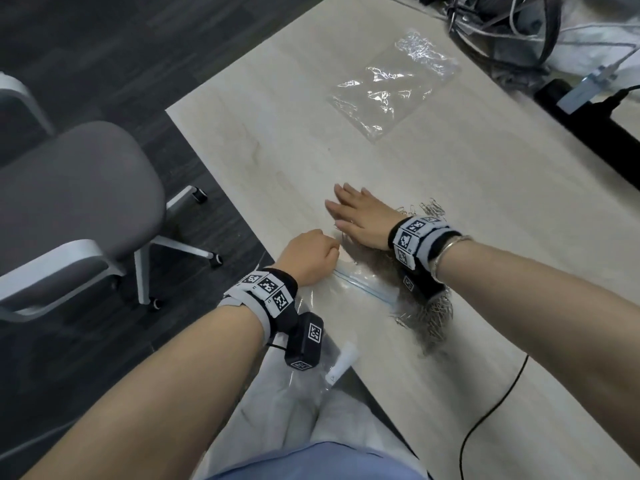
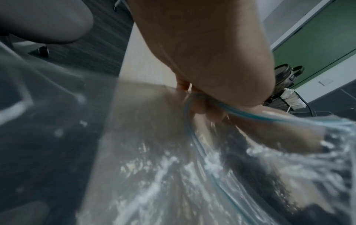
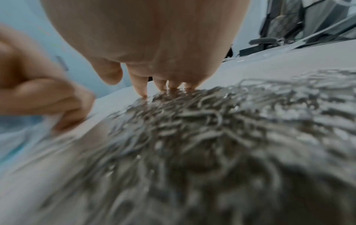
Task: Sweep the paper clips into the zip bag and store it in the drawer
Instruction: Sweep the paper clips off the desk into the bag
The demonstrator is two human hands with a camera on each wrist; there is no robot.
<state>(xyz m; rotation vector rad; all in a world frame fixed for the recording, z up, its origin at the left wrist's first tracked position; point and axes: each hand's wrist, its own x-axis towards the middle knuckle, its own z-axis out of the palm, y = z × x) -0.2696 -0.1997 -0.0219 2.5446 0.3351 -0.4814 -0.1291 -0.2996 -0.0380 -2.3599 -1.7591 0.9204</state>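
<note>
Right now the paper clips [image 1: 429, 317] lie in a thick grey heap on the table [image 1: 485, 188] near its front edge, just beside the mouth of the zip bag [image 1: 349, 296] — some under our right wrist. Our left hand [image 1: 308, 256] pinches the bag's blue-lined rim with curled fingers [image 2: 200, 108]. Our right hand [image 1: 356, 216] lies flat, fingers straight, on the clips — gripping nothing. Farther back sits a second clear bag [image 1: 391, 84]; a grey chair [image 1: 79, 188] stands at left.

Right wrist hides part of the paper clips [image 1: 429, 317]; nearest clips blurred.
</note>
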